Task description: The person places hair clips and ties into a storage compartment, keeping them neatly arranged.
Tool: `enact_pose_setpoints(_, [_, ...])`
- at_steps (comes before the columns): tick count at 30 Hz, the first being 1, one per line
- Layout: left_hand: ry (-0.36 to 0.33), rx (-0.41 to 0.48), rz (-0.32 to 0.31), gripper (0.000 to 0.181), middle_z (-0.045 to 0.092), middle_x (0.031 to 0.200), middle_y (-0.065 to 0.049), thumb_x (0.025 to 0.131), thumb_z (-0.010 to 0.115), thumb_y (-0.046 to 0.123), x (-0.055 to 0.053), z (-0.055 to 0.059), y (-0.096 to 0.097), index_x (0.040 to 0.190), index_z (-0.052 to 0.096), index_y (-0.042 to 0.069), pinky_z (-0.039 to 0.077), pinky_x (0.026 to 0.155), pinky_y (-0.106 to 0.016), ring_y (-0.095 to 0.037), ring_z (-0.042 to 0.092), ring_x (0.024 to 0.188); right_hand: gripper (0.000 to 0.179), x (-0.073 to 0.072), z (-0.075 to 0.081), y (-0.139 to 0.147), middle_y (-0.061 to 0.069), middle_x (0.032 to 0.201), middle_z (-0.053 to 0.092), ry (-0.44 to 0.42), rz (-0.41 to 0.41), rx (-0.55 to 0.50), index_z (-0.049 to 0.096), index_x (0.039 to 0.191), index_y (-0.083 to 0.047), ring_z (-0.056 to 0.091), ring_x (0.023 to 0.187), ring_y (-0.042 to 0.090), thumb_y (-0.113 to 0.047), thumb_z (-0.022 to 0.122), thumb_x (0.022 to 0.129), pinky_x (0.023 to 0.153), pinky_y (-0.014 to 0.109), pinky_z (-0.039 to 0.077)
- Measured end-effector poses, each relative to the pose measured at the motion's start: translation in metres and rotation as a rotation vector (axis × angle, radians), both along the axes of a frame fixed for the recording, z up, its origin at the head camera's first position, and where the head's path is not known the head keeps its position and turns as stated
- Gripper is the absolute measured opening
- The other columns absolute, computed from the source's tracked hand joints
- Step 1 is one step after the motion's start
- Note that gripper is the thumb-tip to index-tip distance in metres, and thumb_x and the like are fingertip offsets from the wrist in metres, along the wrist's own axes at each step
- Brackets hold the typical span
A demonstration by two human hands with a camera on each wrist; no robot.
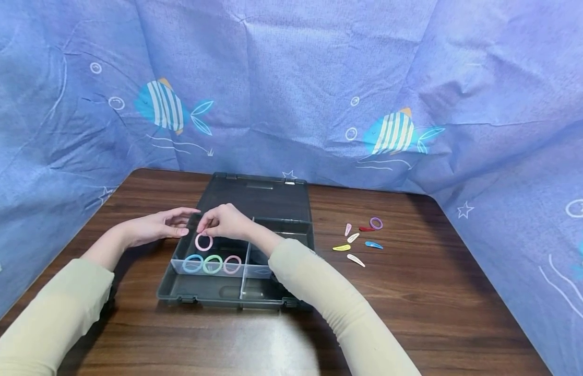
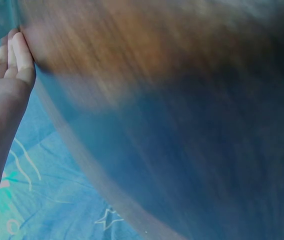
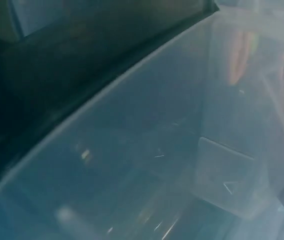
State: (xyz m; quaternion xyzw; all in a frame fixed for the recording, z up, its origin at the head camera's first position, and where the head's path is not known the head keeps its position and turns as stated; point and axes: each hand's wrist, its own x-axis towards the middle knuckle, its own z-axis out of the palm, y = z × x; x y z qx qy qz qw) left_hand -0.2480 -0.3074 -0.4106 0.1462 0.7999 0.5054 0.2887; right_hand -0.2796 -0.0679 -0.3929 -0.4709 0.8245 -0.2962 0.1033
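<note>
A dark translucent divider box (image 1: 192, 292) lies on the table with its lid (image 1: 258, 196) folded back. In its left compartment, a blue hair tie (image 1: 186, 267), a green hair tie (image 1: 205, 265) and a pink hair tie (image 1: 226, 266) form a row along the clear divider. Between thumb and fingertips, my right hand (image 1: 227, 222) pinches another pink hair tie (image 1: 197, 245) over that compartment. My left hand (image 1: 150, 228) is at the box's left side, fingers loosely extended; in the left wrist view its fingers (image 2: 24, 55) reach the box edge. The right wrist view shows mostly blurred plastic.
Right of the box lie several snap hair clips, among them a yellow clip (image 1: 341, 248), a blue clip (image 1: 373, 245) and a red clip (image 1: 366, 228). A purple hair tie (image 1: 376, 223) lies beside the red one. A blue fish-patterned cloth (image 1: 291, 94) hangs behind the table.
</note>
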Motion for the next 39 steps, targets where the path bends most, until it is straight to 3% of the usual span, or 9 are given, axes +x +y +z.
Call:
enact_pose_setpoints(8, [0.000, 0.013, -0.011, 0.068, 0.018, 0.152, -0.023, 0.095, 0.056, 0.021, 0.0016, 0.0028, 0.0010, 0.150, 0.017, 0.013, 0.028, 0.108, -0.051, -0.039, 0.018, 0.139, 0.007, -0.0009, -0.0059, -0.0034, -0.009, 0.082, 0.070, 0.029, -0.011, 0.086, 0.073, 0.090, -0.015, 0.060, 0.072, -0.005, -0.011, 0.068, 0.086, 0.067, 0.007, 0.045])
enact_pose_setpoints(16, [-0.002, 0.013, -0.004, 0.068, 0.014, 0.153, -0.023, 0.095, 0.056, 0.021, 0.0033, 0.0034, 0.0008, 0.150, 0.017, 0.014, 0.025, 0.108, -0.052, -0.040, 0.013, 0.141, 0.006, 0.0012, -0.0075, -0.0044, -0.009, 0.078, 0.069, 0.033, -0.093, 0.129, 0.073, 0.086, -0.016, 0.058, 0.068, -0.003, -0.011, 0.069, 0.086, 0.063, 0.008, 0.044])
enact_pose_setpoints(23, [-0.005, 0.018, -0.010, 0.067, 0.013, 0.153, -0.025, 0.096, 0.055, 0.020, 0.0015, 0.0010, 0.0003, 0.150, 0.016, 0.014, 0.026, 0.108, -0.053, -0.041, 0.013, 0.140, 0.008, 0.0039, -0.0075, -0.0053, -0.006, 0.068, 0.066, -0.109, -0.143, 0.118, 0.071, 0.083, -0.013, 0.064, 0.059, 0.010, -0.007, 0.067, 0.086, 0.051, 0.016, 0.047])
enact_pose_setpoints(29, [-0.008, 0.015, -0.002, 0.067, 0.013, 0.153, -0.024, 0.095, 0.056, 0.020, 0.0014, 0.0000, -0.0006, 0.150, 0.017, 0.015, 0.025, 0.109, -0.054, -0.041, 0.013, 0.141, 0.006, 0.0029, -0.0093, -0.0042, -0.005, 0.073, 0.068, -0.207, -0.110, 0.074, 0.071, 0.086, -0.010, 0.067, 0.066, 0.009, -0.006, 0.067, 0.087, 0.056, 0.021, 0.053])
enact_pose_setpoints(39, [-0.004, 0.021, -0.008, 0.067, 0.017, 0.152, -0.025, 0.096, 0.054, 0.019, 0.0025, 0.0024, 0.0014, 0.150, 0.016, 0.013, 0.027, 0.108, -0.054, -0.041, 0.016, 0.140, 0.008, 0.0016, -0.0072, -0.0016, -0.005, 0.077, 0.069, -0.231, -0.069, 0.061, 0.071, 0.090, -0.012, 0.067, 0.065, 0.008, -0.007, 0.066, 0.087, 0.057, 0.022, 0.053])
